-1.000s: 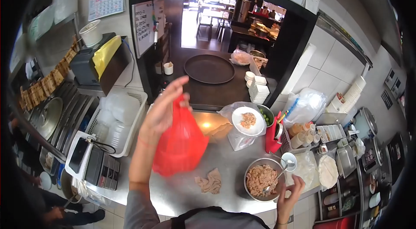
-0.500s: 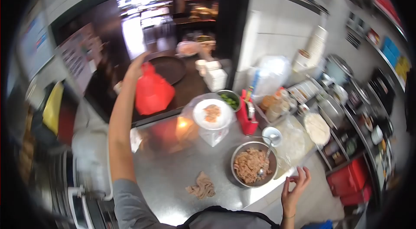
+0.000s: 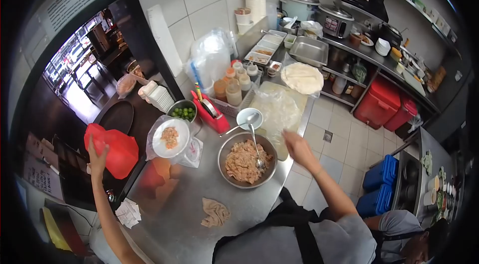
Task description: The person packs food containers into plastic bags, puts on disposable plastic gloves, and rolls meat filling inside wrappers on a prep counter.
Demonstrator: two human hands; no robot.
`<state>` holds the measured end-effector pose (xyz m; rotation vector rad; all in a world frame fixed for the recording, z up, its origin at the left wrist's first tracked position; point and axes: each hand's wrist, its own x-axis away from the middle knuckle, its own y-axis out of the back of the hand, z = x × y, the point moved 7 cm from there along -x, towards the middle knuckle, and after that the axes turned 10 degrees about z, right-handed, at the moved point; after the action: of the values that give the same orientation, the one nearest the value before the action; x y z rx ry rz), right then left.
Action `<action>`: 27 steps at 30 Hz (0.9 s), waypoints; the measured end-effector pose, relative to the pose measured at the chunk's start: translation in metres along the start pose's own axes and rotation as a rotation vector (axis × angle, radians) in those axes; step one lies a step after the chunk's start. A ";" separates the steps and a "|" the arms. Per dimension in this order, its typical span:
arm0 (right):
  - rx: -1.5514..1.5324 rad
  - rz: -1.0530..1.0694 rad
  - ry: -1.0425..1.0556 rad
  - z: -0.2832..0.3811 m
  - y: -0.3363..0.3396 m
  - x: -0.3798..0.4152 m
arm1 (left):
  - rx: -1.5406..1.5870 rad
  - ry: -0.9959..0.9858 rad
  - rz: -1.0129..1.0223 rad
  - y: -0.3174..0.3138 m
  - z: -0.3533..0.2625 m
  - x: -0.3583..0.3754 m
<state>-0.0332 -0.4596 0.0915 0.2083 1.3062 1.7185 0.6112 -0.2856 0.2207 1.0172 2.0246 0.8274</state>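
My left hand (image 3: 98, 160) has its fingers apart against the left side of a red bag (image 3: 119, 153), which rests on the dark ledge of the pass opening. My right hand (image 3: 298, 148) has its fingers curled together near the right edge of the board; what they hold, if anything, is hidden. Beside it, clear plastic (image 3: 279, 112) lies on the board. A metal bowl (image 3: 223, 174) holds minced meat (image 3: 244, 162) and a spoon. Left of the bowl, a white plate (image 3: 160, 146) carries a small portion of meat on a plastic bag.
A crumpled cloth (image 3: 215, 212) and paper slips (image 3: 128, 213) lie on the steel table (image 3: 174, 229). Behind stand green limes (image 3: 183, 113), a red holder (image 3: 214, 120) and sauce bottles (image 3: 233, 93). Another person (image 3: 399, 224) is at the lower right.
The view has turned to the right. My left hand has gone from the top of the red bag to its side, its fingers now spread. My right hand has moved toward the board and its fingers have curled.
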 end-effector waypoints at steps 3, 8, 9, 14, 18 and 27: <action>-0.123 -0.144 -0.096 -0.082 -0.007 -0.051 | 0.196 -0.110 0.270 -0.030 -0.082 0.057; -0.314 -0.155 -0.466 -0.204 -0.080 -0.133 | 0.299 0.002 0.628 -0.089 -0.211 0.128; -0.172 -0.180 -0.425 -0.208 -0.090 -0.141 | 0.290 -0.055 0.671 -0.101 -0.239 0.136; -0.761 -0.054 -0.450 -0.243 -0.107 -0.171 | 0.134 -0.305 0.623 -0.169 -0.371 0.147; -1.914 -0.075 -0.202 -0.210 -0.071 -0.156 | 0.285 -0.455 0.450 -0.270 -0.464 0.124; -2.466 0.228 0.182 -0.189 0.050 -0.123 | 0.021 -0.425 -0.218 -0.448 -0.571 0.039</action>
<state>-0.1102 -0.6768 0.1000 -1.2016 -1.3367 2.2433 -0.0435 -0.5964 0.1659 0.8771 1.7395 0.4320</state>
